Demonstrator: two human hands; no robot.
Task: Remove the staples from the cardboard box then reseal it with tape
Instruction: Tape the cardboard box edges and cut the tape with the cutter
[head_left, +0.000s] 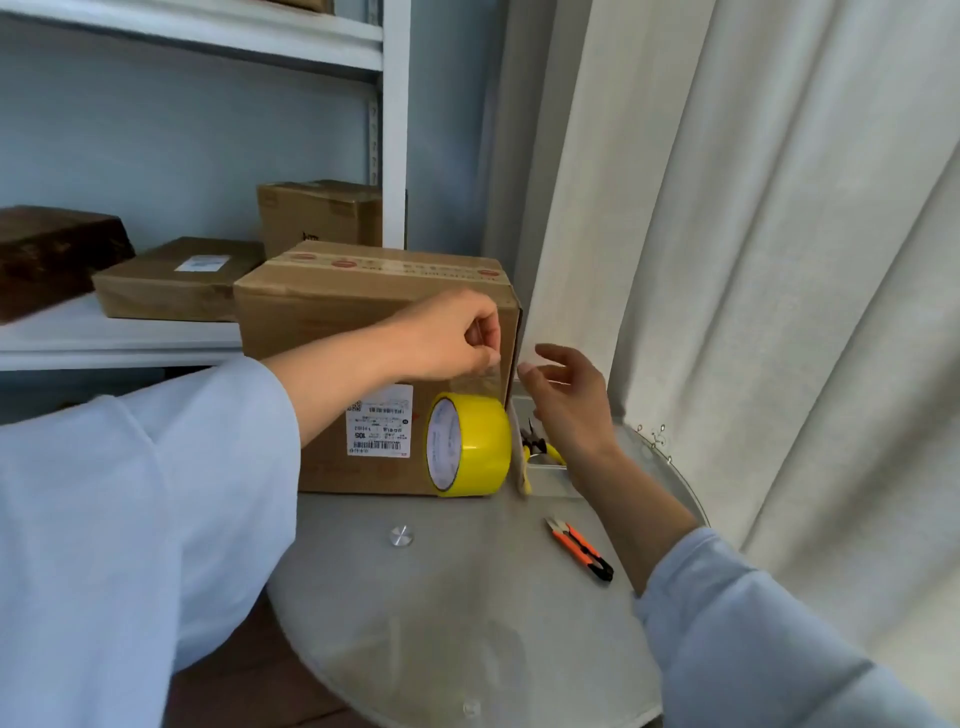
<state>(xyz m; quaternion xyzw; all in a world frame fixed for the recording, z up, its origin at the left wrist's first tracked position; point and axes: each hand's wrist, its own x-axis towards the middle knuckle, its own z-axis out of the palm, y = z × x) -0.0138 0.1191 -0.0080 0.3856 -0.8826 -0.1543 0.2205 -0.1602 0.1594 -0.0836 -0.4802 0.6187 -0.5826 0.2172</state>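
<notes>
A brown cardboard box (332, 322) with a white shipping label stands on the round glass table (467, 597). My left hand (457, 335) pinches the free end of clear tape (480, 382), and the strip runs down to the yellow tape roll (470, 444) hanging in front of the box's right side. Just right of the box's edge, my right hand (563, 395) hovers with its fingers spread and relaxed, holding nothing.
Orange-handled snips (579, 548) lie on the table to the right. Yellow-handled pliers (540, 447) rest behind my right wrist. Several other cardboard boxes (176, 278) sit on the white shelf (104, 338) at left. A pale curtain (753, 234) hangs at right.
</notes>
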